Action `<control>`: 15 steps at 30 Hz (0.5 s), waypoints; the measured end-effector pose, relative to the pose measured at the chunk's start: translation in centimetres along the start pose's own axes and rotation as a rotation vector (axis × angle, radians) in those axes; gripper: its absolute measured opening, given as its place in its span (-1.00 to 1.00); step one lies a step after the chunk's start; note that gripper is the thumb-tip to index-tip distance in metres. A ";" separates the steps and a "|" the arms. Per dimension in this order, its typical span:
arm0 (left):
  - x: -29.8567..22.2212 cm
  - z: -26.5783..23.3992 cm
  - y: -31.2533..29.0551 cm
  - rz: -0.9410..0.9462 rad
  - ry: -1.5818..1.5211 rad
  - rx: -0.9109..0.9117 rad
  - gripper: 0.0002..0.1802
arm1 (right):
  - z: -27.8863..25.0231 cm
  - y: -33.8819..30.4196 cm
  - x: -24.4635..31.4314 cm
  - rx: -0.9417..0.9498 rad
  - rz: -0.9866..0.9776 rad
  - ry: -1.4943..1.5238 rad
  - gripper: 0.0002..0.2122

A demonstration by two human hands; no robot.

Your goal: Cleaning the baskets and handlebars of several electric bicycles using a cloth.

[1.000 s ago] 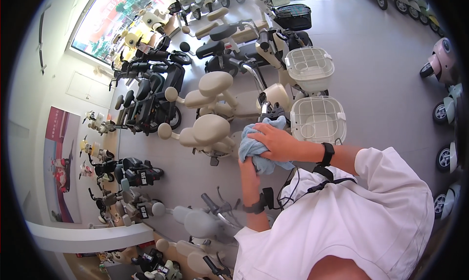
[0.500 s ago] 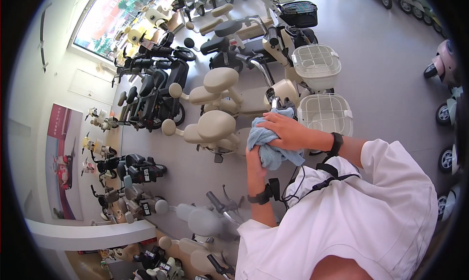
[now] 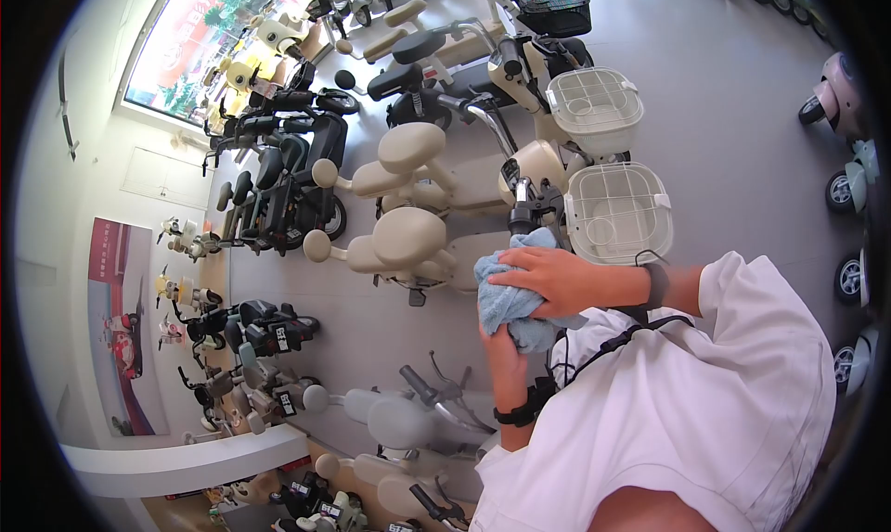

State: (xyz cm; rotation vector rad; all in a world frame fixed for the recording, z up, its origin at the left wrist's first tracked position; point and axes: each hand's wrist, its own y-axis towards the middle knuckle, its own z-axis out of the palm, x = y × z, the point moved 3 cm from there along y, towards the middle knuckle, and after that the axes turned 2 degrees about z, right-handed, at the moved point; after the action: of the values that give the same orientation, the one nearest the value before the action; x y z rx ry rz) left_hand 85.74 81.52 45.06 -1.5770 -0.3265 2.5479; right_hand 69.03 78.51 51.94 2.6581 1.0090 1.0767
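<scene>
A light blue cloth (image 3: 509, 298) is bunched between my two hands, in front of a cream scooter. My right hand (image 3: 543, 277) lies over it from above, fingers curved and pressing into the folds. From below, my left hand (image 3: 499, 346) meets the cloth's underside and holds it, its fingers hidden by the fabric. Just beyond the cloth stands the scooter's black handlebar grip (image 3: 523, 218); I cannot tell whether the cloth touches it. This scooter has a cream seat (image 3: 409, 236) to the left and a white front basket (image 3: 619, 218) with a wire lid to the right.
A second cream scooter with a white basket (image 3: 595, 113) stands beyond, close alongside. Nearer to me is a grey scooter, its handlebar (image 3: 425, 386) pointing up. Black scooters (image 3: 297, 175) line the left, and more wheels (image 3: 843, 191) show along the right.
Both hands and the cloth have drawn slightly nearer to me, and the handlebar grip shows more fully. My right hand has shifted over the cloth. The whole view has turned slightly.
</scene>
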 end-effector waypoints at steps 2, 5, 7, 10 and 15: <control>-0.4 1.4 2.5 -0.033 -0.054 0.056 -0.55 | -0.7 1.1 -1.8 -0.021 0.092 0.095 -0.38; -1.3 2.8 5.6 -0.076 -0.053 0.183 -0.56 | -1.8 1.9 -3.4 -0.055 0.225 0.171 -0.43; -1.2 2.7 5.9 -0.116 -0.075 0.216 -0.55 | -1.1 1.6 -2.8 -0.092 0.258 0.157 -0.42; -0.5 0.3 4.0 -0.169 -0.169 0.090 -0.52 | -0.2 1.1 -0.3 -0.109 0.292 0.168 -0.40; -1.8 -1.7 -2.2 -0.151 0.082 0.112 -0.55 | 0.8 -2.3 3.1 -0.108 0.105 0.110 -0.32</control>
State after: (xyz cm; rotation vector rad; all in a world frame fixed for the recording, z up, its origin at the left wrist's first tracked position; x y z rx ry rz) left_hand 88.05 83.42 46.48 -1.5486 -0.2780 2.3390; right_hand 69.95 82.35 52.37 2.6162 0.8104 1.2724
